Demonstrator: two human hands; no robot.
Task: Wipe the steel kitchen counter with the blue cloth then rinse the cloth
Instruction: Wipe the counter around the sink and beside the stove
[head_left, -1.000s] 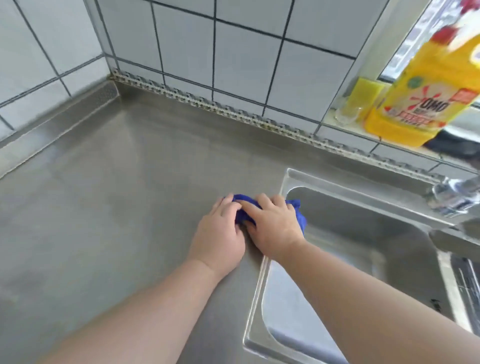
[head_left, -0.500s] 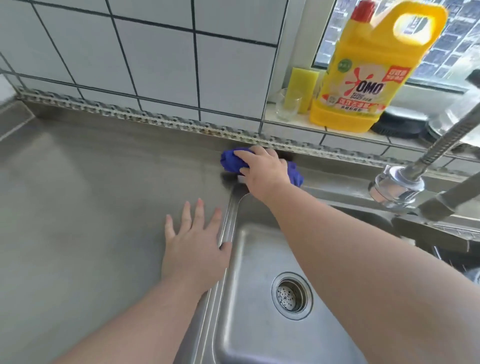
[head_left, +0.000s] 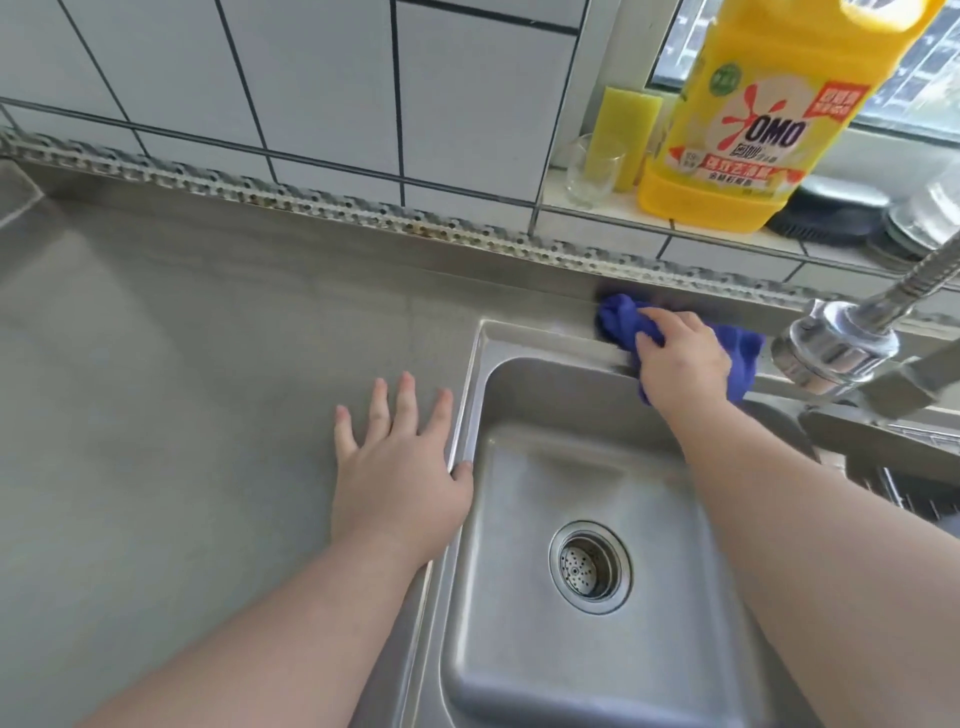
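The blue cloth (head_left: 621, 318) lies bunched on the narrow steel strip behind the sink (head_left: 524, 332), against the backsplash. My right hand (head_left: 680, 358) presses down on it, fingers curled over the fabric; part of the cloth sticks out to the right of the hand. My left hand (head_left: 397, 467) rests flat with spread fingers on the steel counter (head_left: 197, 395), its thumb touching the sink's left rim. The sink basin holds a round drain strainer (head_left: 589, 566).
A chrome faucet head (head_left: 831, 348) hangs just right of the cloth. On the tiled window ledge stand a yellow detergent jug (head_left: 748, 119), a yellow sponge (head_left: 626, 130), a clear glass (head_left: 589, 171) and a black object (head_left: 826, 210). A dish rack shows at the right edge.
My right hand has slid the cloth to the right along the strip behind the sink, toward the faucet. My left hand left the cloth a second ago and stays flat on the counter.
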